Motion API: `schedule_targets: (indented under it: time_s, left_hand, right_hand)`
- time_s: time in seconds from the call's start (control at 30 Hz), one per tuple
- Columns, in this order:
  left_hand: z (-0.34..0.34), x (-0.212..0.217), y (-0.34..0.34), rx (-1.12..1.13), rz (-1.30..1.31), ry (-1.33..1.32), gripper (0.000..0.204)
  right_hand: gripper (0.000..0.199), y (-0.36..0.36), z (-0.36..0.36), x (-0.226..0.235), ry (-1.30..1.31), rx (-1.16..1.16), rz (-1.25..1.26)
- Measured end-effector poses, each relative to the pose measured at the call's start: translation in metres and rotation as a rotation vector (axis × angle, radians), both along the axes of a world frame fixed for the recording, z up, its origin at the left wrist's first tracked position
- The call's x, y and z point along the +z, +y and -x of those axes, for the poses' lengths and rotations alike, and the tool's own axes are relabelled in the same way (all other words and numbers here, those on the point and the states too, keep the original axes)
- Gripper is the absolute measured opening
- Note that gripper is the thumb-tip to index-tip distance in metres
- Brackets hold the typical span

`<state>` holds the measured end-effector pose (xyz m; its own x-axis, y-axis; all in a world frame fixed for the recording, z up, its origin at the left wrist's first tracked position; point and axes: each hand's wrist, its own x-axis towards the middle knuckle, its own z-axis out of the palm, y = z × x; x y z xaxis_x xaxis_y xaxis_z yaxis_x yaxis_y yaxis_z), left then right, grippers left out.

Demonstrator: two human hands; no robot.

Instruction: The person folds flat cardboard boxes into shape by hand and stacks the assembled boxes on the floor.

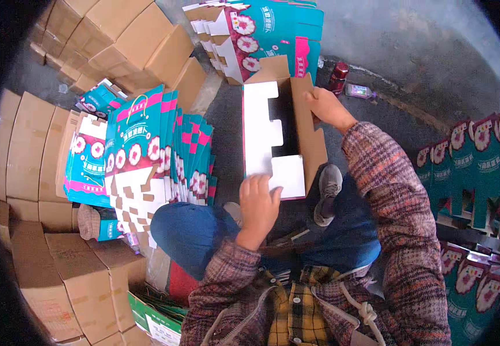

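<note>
A partly folded carton (309, 141) stands between my knees, with brown inner walls, white notched flaps along its left side and a dark hollow inside. My right hand (328, 106) grips the upper edge of its right wall, fingers closed round the board. At the near left corner my left hand (259, 203) lies against a white flap (288, 176), its slightly blurred fingers stretched out and the thumb apart. To the left of the carton, flat printed carton blanks (137, 130) in teal and magenta stand in a leaning stack.
More teal blanks (273, 26) are stacked beyond the carton. Brown cardboard boxes (123, 43) are piled along the left. A dark red bottle (337, 78) and a clear bottle (360, 91) are on the floor at far right. Rows of teal printed cartons (483, 150) stand at right.
</note>
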<state>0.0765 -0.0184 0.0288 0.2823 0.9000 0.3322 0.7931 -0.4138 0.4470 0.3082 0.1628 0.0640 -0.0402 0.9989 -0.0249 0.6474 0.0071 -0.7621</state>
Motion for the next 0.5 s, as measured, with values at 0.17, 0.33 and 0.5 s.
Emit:
schedule_targets:
  time_s: [0.17, 0.33, 0.5]
  left_hand:
    - [-0.025, -0.011, 0.0, -0.07, -0.001, 0.188, 0.046]
    - [-0.05, 0.0, -0.008, -0.144, 0.051, -0.034, 0.063]
    - [-0.045, -0.009, -0.006, -0.042, 0.071, 0.097, 0.054]
  right_hand:
    - [0.036, 0.001, -0.009, -0.014, 0.192, -0.028, 0.116]
    - [0.031, -0.004, -0.01, -0.018, 0.106, 0.023, -0.024]
    - [0.045, -0.021, 0.008, 0.02, 0.291, 0.013, 0.126]
